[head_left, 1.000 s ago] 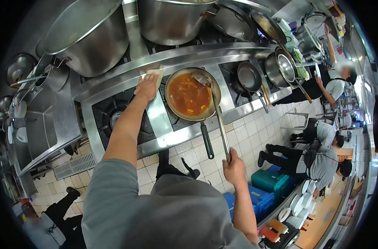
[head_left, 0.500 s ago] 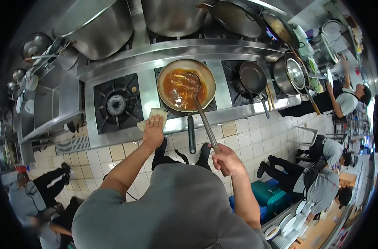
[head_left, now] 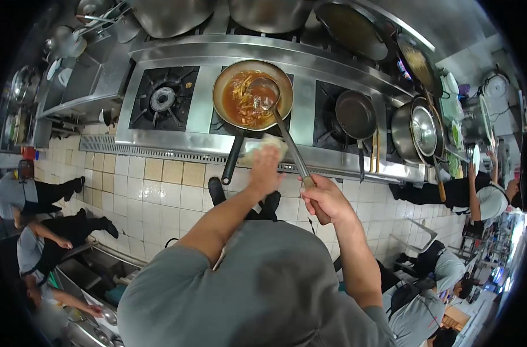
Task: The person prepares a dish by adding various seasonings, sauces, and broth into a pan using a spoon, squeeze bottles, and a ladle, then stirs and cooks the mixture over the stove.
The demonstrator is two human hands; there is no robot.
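Note:
A wide frying pan (head_left: 219,104) sits over the middle burner, holding reddish-brown sauce (head_left: 240,107) with strips of food in it. My right hand (head_left: 328,199) is wrapped round the handle of a long ladle (head_left: 292,144), whose bowl lies in the sauce at the pan's right side. Under my left hand (head_left: 265,170) is a pale folded cloth (head_left: 275,144), gripped at the stove's front edge just right of the pan's dark handle (head_left: 233,159). Motion blurs the left fingers somewhat.
An unlit-looking burner (head_left: 163,99) lies left of the pan. To the right are a small dark skillet (head_left: 356,114) and stacked pots with a strainer (head_left: 423,132). Large stockpots (head_left: 269,14) stand behind. Co-workers (head_left: 489,196) stand on both sides over the tiled floor (head_left: 176,196).
My left hand has moved right with the cloth, from left of the pan handle to its right. The pan handle now points down-left. The view has shifted; the ladle stays in the sauce.

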